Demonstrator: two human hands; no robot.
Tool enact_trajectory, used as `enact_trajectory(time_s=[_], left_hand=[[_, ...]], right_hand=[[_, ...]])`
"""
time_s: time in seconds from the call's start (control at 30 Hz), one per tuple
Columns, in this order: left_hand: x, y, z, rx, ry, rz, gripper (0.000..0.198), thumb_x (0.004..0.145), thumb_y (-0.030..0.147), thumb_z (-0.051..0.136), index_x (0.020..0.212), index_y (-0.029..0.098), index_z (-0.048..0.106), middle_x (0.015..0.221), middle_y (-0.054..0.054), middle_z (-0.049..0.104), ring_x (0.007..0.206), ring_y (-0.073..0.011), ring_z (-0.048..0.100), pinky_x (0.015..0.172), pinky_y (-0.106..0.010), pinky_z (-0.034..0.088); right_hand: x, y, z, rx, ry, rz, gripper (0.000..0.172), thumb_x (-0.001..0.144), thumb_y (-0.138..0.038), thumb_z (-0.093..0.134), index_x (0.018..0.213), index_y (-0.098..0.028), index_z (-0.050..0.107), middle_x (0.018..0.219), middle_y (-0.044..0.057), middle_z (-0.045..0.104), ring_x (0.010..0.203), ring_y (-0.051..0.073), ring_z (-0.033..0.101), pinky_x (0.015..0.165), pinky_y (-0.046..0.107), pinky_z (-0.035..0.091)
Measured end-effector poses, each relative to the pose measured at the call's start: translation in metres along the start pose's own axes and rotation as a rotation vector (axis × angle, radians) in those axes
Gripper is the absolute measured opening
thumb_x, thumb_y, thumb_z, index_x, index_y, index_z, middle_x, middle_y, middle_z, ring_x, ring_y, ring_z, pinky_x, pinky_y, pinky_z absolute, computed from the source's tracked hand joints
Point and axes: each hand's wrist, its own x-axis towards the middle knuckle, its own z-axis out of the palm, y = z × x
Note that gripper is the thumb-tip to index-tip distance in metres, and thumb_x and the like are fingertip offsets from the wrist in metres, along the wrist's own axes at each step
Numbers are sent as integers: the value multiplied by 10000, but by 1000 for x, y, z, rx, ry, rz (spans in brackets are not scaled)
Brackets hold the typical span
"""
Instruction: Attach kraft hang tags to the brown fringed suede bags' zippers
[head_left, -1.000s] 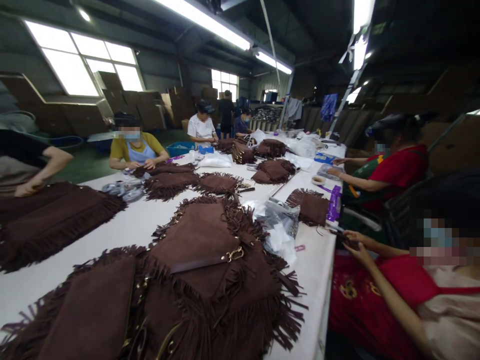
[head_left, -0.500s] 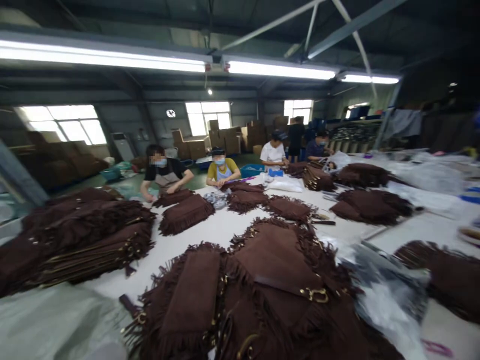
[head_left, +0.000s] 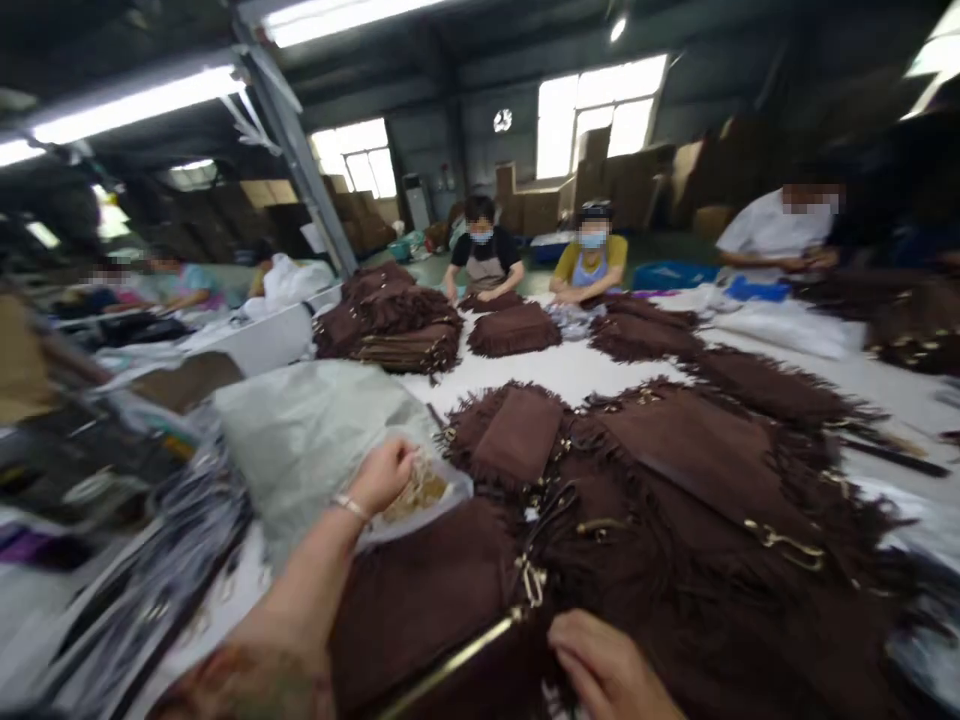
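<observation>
My left hand (head_left: 384,473) reaches forward, fingers curled into a clear plastic bag (head_left: 420,492) of small gold-coloured metal parts; what the fingers grip is hidden. My right hand (head_left: 606,668) rests low at the near edge on a brown suede fringed bag (head_left: 442,590) with a gold rod along its edge, fingers bent against the suede. More brown fringed bags (head_left: 697,450) with gold clasps lie spread just beyond both hands on the white table (head_left: 570,368).
A grey-white plastic sheet (head_left: 300,430) lies left of my left hand. Stacked fringed bags (head_left: 394,325) sit further back. Several other people sit around the table's far side and right. Cluttered packaging and dark items fill the left.
The view swung left and dipped down. Both my hands, unseen before, have come into view, the left one in the bag of metal parts.
</observation>
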Motion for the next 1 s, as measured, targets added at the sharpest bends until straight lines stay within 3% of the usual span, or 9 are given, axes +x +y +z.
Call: enact_trajectory(time_s=[0.13, 0.2, 0.3, 0.43, 0.6, 0.7, 0.77, 1.0], left_hand=[[1, 8, -12, -114, 47, -54, 64, 810, 216, 549, 765, 196, 590, 939, -79, 709, 879, -202, 628, 850, -318, 461], [-6, 14, -12, -359, 77, -83, 94, 851, 260, 525, 843, 184, 579, 1000, -100, 713, 909, -195, 656, 848, -323, 489], [-18, 30, -11, -857, 103, -196, 107, 852, 274, 547, 844, 173, 513, 926, -108, 721, 847, -209, 699, 775, -354, 540], [-28, 59, -9, -1209, 58, -299, 112, 842, 215, 589, 847, 169, 487, 932, -91, 710, 853, -233, 722, 783, -412, 563], [-44, 101, 8, -1356, -145, -380, 64, 863, 160, 560, 817, 154, 516, 946, -106, 711, 896, -263, 719, 793, -439, 570], [-54, 123, 23, -1391, -249, -424, 77, 879, 147, 532, 802, 149, 527, 949, -116, 714, 900, -267, 718, 790, -441, 576], [-59, 133, 32, -1405, -303, -442, 90, 886, 135, 517, 797, 144, 532, 942, -122, 713, 894, -267, 719, 785, -434, 581], [-59, 138, 48, -1446, -259, -548, 115, 878, 92, 506, 774, 131, 532, 879, -127, 694, 844, -253, 721, 778, -449, 596]], right_hand=[[-4, 11, 1, -9, 21, 9, 254, 911, -198, 516, 1090, -275, 678, 1019, 77, 716, 954, 222, 697, 837, 324, 602], [-2, 10, -2, -24, 36, -13, 236, 897, -198, 538, 1064, -274, 686, 1015, 69, 721, 951, 216, 699, 836, 307, 600], [6, 3, -10, -20, 23, -40, 229, 900, -195, 537, 1063, -272, 678, 1026, 54, 716, 962, 192, 689, 847, 286, 586], [29, -8, -24, -9, 58, -29, 210, 910, -212, 537, 1055, -268, 677, 1040, 45, 707, 983, 185, 669, 884, 301, 555], [69, -27, -46, 69, 222, 70, 217, 919, -293, 540, 1087, -246, 670, 1127, 60, 681, 1064, 195, 628, 959, 336, 504], [90, -36, -49, 123, 197, 98, 357, 892, -348, 573, 1229, -231, 601, 1272, 85, 620, 1153, 221, 585, 984, 370, 488], [100, -38, -43, 142, 183, 118, 436, 843, -356, 633, 1253, -216, 582, 1268, 91, 626, 1137, 231, 594, 977, 386, 489], [107, -32, -15, 285, 260, 211, 341, 814, -275, 646, 1146, -211, 610, 1017, 55, 723, 892, 183, 684, 834, 333, 550]])
